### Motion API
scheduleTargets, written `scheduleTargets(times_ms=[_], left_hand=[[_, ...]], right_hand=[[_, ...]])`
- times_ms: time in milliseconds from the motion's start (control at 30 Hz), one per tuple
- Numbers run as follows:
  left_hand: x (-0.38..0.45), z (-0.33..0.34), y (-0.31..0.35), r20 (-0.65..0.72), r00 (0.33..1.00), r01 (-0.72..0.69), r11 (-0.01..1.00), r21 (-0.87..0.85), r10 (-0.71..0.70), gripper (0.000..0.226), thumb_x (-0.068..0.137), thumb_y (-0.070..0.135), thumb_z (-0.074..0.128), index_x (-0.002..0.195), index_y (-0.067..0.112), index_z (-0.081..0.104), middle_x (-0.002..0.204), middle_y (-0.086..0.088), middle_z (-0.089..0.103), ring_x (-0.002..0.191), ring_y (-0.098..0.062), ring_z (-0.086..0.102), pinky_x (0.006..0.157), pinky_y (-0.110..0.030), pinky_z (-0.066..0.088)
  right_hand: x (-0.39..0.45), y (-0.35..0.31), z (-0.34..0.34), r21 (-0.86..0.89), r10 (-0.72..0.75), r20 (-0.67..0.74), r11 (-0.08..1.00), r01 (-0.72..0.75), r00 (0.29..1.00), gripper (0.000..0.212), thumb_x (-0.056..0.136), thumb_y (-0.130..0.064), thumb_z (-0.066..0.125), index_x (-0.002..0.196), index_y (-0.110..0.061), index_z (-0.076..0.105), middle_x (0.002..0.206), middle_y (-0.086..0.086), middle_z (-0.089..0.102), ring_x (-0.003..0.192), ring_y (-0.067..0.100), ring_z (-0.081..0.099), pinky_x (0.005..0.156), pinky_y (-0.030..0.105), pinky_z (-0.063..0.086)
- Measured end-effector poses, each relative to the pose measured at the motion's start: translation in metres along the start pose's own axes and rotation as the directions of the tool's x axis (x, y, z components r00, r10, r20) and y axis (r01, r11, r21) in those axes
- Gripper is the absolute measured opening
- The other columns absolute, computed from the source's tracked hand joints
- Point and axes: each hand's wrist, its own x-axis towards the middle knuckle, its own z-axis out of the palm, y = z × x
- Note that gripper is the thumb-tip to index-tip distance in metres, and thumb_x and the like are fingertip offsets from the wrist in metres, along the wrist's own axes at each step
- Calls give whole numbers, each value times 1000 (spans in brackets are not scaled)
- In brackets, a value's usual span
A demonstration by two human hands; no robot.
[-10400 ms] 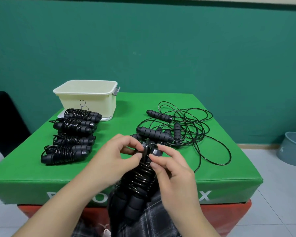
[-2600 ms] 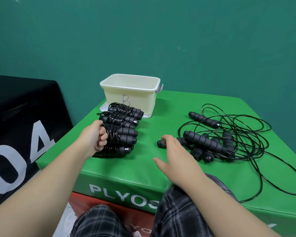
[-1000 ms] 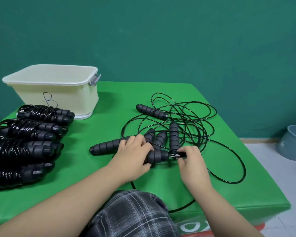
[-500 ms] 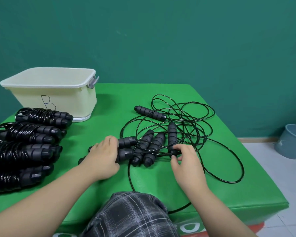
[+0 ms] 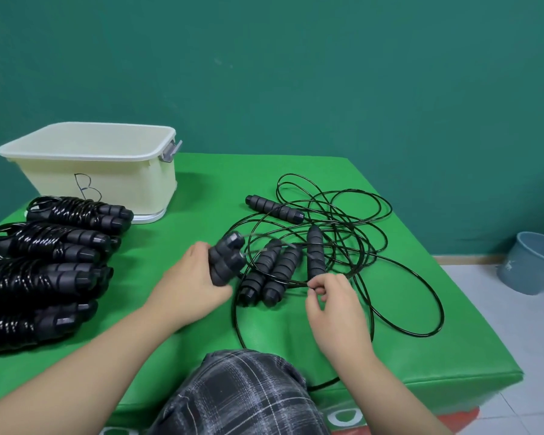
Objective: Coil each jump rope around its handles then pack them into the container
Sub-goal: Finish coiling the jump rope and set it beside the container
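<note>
Black handles (image 5: 225, 262) half-hidden in left hand (image 5: 190, 285); right hand (image 5: 330, 296) pinches tangled cord (image 5: 296, 282).

Bright, even, overhead-lit; soft short shadows, glossy glare on coiled ropes (image 5: 54, 246), wide-angle bending at edges, slight blur.

A grey bucket (image 5: 534, 266) stands on the floor.

Two black handles (image 5: 226, 262) are gripped together in the left hand (image 5: 193, 285). A thin black cord (image 5: 299, 283) is pinched by the right hand (image 5: 335, 304). Between the hands, two more loose handles (image 5: 270, 273) are laid. Coiled ropes (image 5: 41, 268) are seen left of the left hand.
</note>
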Motion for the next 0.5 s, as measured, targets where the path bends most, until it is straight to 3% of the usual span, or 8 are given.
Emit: scheduleTargets(times_ms=[133, 200, 300, 367, 433, 500], left_hand=[[-1, -24, 24, -131, 989, 29, 964, -263, -65, 35, 73, 23, 68, 97, 17, 43, 82, 4, 54, 71, -17, 53, 58, -29, 36], [-4, -38, 36, -124, 987, 40, 898, -439, -104, 35, 73, 24, 69, 97, 18, 44, 82, 0, 56, 68, -16, 52, 58, -28, 37], [-18, -55, 56, -28, 993, 50, 622, -781, -115, 38, 67, 30, 68, 96, 23, 44, 85, -4, 57, 71, -20, 59, 74, -38, 50], [-31, -61, 69, -2, 995, 42, 451, -892, -95, 32, 79, 21, 69, 100, 21, 45, 90, -5, 56, 75, -21, 62, 83, -44, 51], [-45, -64, 79, -11, 996, 23, 384, -923, -85, 24, 87, 13, 62, 101, 20, 45, 89, -4, 55, 80, -21, 61, 85, -45, 51], [-61, -65, 86, -6, 997, 22, 336, -941, -83, 22, 88, 11, 60, 99, 21, 44, 84, -3, 54, 77, -18, 60, 82, -42, 52]], right_hand=[[-3, -18, -5, 53, -21, 14, 998, 20, 1000, 13, 94, -18, 53, 106, -21, 57, 97, -12, 48, 96, 7, 49, 88, 24, 42], [-6, -31, -9, 100, -53, 20, 994, 50, 998, 15, 95, -21, 53, 109, -22, 57, 98, -14, 48, 95, 5, 49, 90, 25, 43], [-16, -57, -19, 243, -108, 42, 965, 94, 993, 27, 95, -35, 51, 118, -23, 56, 106, -15, 53, 96, -2, 51, 89, 25, 46], [-26, -75, -26, 360, -160, 57, 924, 129, 985, 47, 89, -53, 46, 127, -26, 50, 114, -15, 55, 101, -4, 52, 90, 25, 46], [-39, -90, -32, 429, -234, 84, 886, 177, 969, 65, 81, -62, 40, 136, -29, 42, 125, -14, 51, 113, -3, 50, 95, 24, 44], [-52, -104, -36, 440, -298, 103, 869, 225, 949, 68, 78, -58, 46, 139, -29, 37, 128, -12, 48, 118, -1, 47, 98, 22, 40]])
